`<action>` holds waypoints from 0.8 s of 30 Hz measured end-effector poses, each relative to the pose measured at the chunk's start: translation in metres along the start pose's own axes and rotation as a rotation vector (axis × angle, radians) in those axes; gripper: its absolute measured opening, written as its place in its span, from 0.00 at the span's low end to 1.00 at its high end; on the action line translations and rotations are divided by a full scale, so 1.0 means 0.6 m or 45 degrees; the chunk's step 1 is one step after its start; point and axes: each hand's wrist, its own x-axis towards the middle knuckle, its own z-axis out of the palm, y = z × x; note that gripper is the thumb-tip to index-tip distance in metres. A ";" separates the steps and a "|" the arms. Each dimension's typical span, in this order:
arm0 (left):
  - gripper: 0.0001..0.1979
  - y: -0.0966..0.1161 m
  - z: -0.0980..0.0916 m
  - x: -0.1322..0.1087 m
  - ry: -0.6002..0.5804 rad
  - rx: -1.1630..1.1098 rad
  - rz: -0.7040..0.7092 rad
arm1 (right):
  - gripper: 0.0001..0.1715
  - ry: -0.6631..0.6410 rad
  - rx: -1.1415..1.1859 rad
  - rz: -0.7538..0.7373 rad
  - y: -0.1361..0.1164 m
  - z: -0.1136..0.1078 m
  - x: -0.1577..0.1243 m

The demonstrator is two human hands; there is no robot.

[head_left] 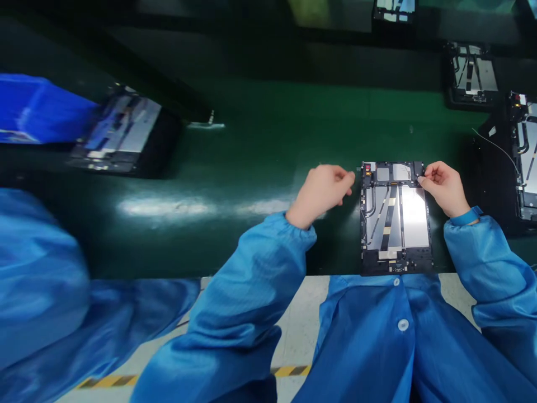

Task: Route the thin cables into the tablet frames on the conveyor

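An opened tablet (413, 215) lies flat at the front edge of the green table, its silver inner plates, dark ribbon cables and small boards showing. Just left of its upper left corner is my left hand (323, 191), fingers curled in and thumb pressed to the fingertips; anything between them is too small to see. My right hand (447, 189) is at the upper right corner of the tablet. Its thumb tip rests on the tablet's edge with the fingers bent close to it, and what they pinch is hidden.
To the right stands a stack with another opened tablet (529, 162) and a thin loose wire (499, 148). Further tablets lie behind (472, 73) and at the far back (395, 10). A co-worker's blue sleeve (37, 109) reaches over a tablet stack (126, 126) at left.
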 end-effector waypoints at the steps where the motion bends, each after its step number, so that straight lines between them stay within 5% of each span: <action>1: 0.09 -0.011 0.003 -0.010 -0.107 -0.055 -0.063 | 0.15 0.031 -0.010 -0.018 0.001 0.002 0.000; 4: 0.03 -0.029 0.025 -0.032 -0.257 -0.271 -0.119 | 0.13 0.101 -0.062 -0.076 -0.002 0.006 -0.003; 12: 0.08 -0.024 0.044 -0.030 -0.259 -0.460 -0.195 | 0.04 0.010 -0.274 -0.286 -0.071 0.039 -0.045; 16: 0.06 -0.030 0.039 -0.040 -0.235 -0.613 -0.170 | 0.07 -0.279 -0.421 -0.373 -0.101 0.084 -0.070; 20: 0.02 -0.027 0.026 -0.079 -0.057 -0.755 0.116 | 0.07 -0.743 -0.525 -0.365 -0.114 0.129 -0.077; 24: 0.09 -0.027 0.021 -0.108 -0.064 -0.699 0.214 | 0.11 -0.883 -0.594 -0.404 -0.120 0.132 -0.063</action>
